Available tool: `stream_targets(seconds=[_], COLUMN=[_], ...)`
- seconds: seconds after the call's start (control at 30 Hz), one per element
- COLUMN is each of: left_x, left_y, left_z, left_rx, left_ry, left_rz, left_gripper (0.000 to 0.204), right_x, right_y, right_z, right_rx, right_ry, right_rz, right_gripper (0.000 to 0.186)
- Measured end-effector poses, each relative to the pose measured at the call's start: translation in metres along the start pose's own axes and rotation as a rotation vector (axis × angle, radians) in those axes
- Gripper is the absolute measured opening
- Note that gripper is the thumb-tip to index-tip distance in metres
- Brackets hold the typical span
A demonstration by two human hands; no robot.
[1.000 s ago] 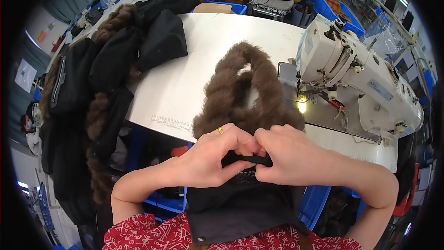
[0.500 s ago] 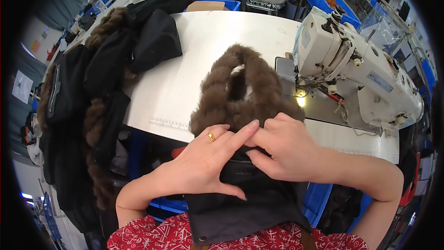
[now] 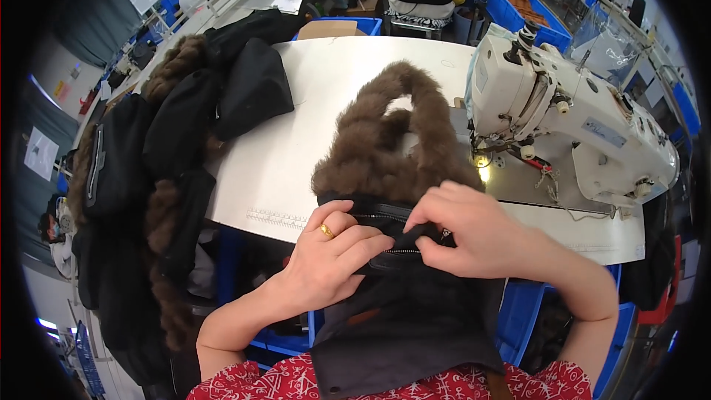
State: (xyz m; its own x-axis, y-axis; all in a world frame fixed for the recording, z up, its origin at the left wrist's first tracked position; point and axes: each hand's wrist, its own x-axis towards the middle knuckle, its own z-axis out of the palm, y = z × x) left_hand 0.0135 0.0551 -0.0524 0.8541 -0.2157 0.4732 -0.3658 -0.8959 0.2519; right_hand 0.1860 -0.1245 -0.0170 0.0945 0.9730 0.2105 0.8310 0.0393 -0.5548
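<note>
A black fabric piece with a brown fur loop at its far end lies from the table's near edge down over my lap. An opening with a metal-toothed zipper runs across its black part. My left hand, with a gold ring, has its fingers bent and pressed on the cloth at the opening's left. Beside it my right hand pinches black cloth at the opening between thumb and forefinger. What lies under the left palm is hidden.
A white sewing machine with a lit lamp stands at the right of the white table. Black garments with brown fur are heaped at the left. Blue bins sit below the table. Other people sit farther back.
My hands have drawn apart and the zippered opening shows between them. The left hand's thumb has come in toward its fingers. The fur loop has shifted and its hole looks wider.
</note>
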Motion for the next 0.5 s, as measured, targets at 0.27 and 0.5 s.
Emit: stream_targets(seconds=[0.27,0.5], left_x=[-0.001,0.016], left_y=[-0.003,-0.014], left_z=[0.003,-0.033], left_rx=[-0.079,-0.283], left_ry=[0.022,0.046], left_rz=[-0.021,-0.145], left_gripper=[0.046,0.047], right_x=[0.062,0.019], right_y=[-0.018,-0.009], right_z=[-0.011,0.027], right_rx=[-0.307,0.142], right_ry=[-0.689,0.27], right_rz=[-0.014,0.06], right_gripper=[0.019,0.014])
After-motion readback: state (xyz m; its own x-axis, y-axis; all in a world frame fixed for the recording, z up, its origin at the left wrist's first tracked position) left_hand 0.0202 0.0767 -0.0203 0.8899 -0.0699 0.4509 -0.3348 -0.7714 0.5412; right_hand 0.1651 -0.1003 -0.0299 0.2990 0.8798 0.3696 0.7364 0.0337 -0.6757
